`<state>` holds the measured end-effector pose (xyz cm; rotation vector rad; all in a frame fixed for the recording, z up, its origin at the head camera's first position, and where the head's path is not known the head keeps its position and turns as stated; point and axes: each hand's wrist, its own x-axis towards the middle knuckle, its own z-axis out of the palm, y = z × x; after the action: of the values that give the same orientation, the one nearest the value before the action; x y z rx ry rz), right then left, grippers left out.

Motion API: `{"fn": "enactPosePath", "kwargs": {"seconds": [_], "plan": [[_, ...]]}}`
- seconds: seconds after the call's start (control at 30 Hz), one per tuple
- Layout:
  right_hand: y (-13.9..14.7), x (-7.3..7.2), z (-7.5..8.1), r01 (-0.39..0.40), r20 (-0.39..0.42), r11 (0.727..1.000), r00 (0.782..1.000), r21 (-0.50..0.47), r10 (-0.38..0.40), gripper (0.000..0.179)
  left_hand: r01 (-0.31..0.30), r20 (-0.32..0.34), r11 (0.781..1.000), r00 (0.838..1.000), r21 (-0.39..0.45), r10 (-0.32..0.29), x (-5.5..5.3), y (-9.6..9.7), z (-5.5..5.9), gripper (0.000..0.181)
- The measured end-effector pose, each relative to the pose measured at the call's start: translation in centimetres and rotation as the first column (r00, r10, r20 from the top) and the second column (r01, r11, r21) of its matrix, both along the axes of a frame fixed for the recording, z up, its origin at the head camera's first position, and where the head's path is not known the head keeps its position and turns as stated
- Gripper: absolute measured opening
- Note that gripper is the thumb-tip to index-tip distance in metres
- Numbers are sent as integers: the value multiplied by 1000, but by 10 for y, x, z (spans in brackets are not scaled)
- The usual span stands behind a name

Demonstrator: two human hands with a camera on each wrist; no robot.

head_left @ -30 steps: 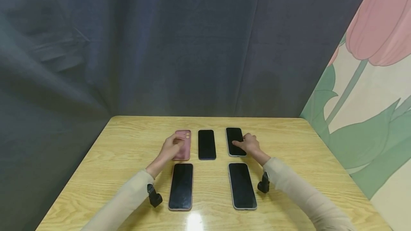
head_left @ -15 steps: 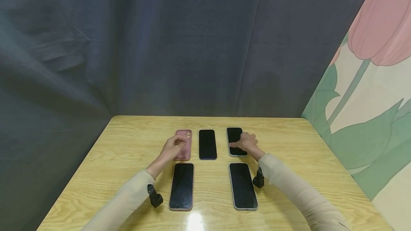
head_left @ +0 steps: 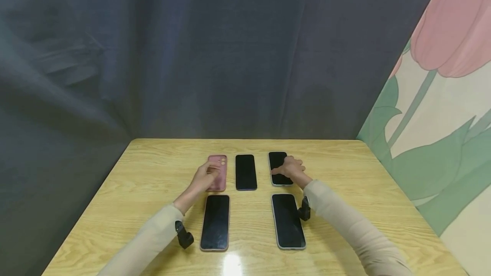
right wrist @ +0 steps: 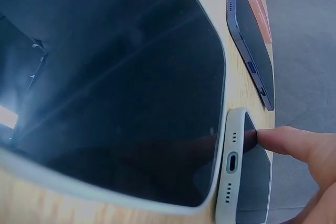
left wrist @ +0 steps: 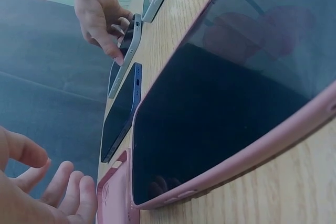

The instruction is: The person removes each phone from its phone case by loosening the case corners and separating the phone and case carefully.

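My left hand (head_left: 205,177) hovers over a pink phone case (head_left: 222,180), its fingers loosely bent. In the left wrist view, that hand (left wrist: 47,192) has nothing between thumb and fingers, and the pink case (left wrist: 116,192) lies beyond them. My right hand (head_left: 291,169) reaches across a phone in a pale case (head_left: 278,159). Its thumb (right wrist: 283,139) touches the screen near the case's left edge, while the other fingers lie toward the right side, partly hidden. A dark bluish phone without a case (head_left: 246,173) lies between the two hands.
Nearer to me on the wooden table (head_left: 153,161) lie a phone in a pink case (head_left: 215,223) at left and another in a pale case (head_left: 288,221) at right. A dark curtain (head_left: 230,54) hangs behind; a flower-painted wall (head_left: 441,139) stands at right.
My right hand has shifted left over the pale-cased phone, its thumb going from the middle of the screen to the left edge. The left hand has stayed nearly still.
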<state>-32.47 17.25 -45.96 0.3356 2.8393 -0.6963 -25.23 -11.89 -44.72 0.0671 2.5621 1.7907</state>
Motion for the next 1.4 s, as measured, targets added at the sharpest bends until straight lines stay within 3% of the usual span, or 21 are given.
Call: {"fn": "enactPosePath", "kwargs": {"seconds": [0.27,0.47,0.67,0.77,0.97,1.2,1.4], "plan": [[-3,-3,-1,11,-2,1000,1000,-15,-11,100,-10,14,1000,1000,22,9,1,-2,0,29],[2,-3,1,-5,-4,988,1000,-154,4,100,-12,29,999,1000,35,11,3,-5,0,28],[13,-2,-1,-29,-29,932,999,-362,20,75,-17,18,1000,1000,24,16,5,-7,-3,29],[15,-1,-2,-34,-41,912,999,-409,19,55,-18,29,1000,999,21,18,4,-8,-4,29],[16,0,4,-4,-78,939,997,-345,-25,39,-18,51,1000,999,23,16,5,-10,-4,30],[19,1,9,22,-92,939,994,-344,-58,8,-19,62,999,998,34,17,4,-10,-5,29],[21,-1,8,3,-102,935,994,-356,-42,26,-19,68,999,998,31,17,4,-11,-5,29]]}}
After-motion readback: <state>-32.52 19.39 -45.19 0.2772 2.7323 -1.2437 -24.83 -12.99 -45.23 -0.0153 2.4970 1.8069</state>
